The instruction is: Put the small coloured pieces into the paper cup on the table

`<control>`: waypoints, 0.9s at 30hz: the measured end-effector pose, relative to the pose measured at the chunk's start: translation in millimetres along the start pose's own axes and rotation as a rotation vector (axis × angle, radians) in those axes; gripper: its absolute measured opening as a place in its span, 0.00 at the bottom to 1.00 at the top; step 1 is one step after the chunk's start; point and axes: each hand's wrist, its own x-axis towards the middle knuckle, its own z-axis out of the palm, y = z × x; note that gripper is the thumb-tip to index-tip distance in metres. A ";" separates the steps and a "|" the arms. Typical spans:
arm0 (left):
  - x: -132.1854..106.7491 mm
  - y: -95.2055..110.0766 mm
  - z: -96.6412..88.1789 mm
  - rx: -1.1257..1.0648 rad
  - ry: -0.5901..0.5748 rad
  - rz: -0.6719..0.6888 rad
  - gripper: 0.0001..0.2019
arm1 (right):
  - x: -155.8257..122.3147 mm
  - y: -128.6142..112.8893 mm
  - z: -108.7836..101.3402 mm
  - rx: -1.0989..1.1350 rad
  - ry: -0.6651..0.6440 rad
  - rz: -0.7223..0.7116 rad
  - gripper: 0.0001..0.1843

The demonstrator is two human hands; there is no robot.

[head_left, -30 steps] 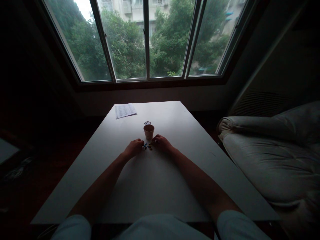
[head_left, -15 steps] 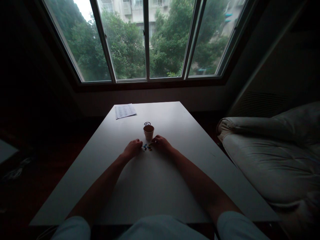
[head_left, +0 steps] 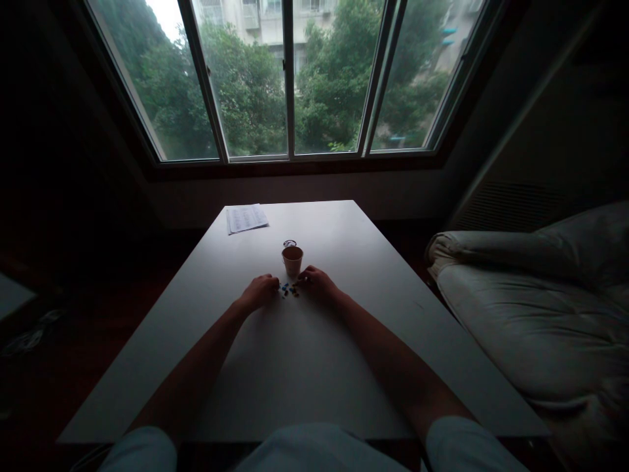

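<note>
Several tiny blue, dark and yellowish pieces (head_left: 289, 290) lie scattered on the white table between my hands. Just left of them my left hand (head_left: 262, 290) rests with its fingers curled together; whatever is in them is too small to make out. On the other side, my right hand (head_left: 317, 281) has its thumb and fingers pinched at the edge of the pieces, and its contents cannot be made out either. A brownish cup (head_left: 292, 259) stands upright right behind the pieces, close to my right fingertips. Its inside is dark.
Behind the cup lies a small round dark-rimmed thing (head_left: 289, 243). Printed sheets of paper (head_left: 247, 218) are at the far left corner of the white table (head_left: 314, 367). A pale padded sofa (head_left: 531, 308) stands to the right, and a window (head_left: 289, 78) lies beyond.
</note>
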 end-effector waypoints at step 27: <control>0.2 -0.6 9.2 -0.266 0.307 0.206 0.11 | 0.4 -5.5 -2.1 -0.026 -0.008 0.019 0.10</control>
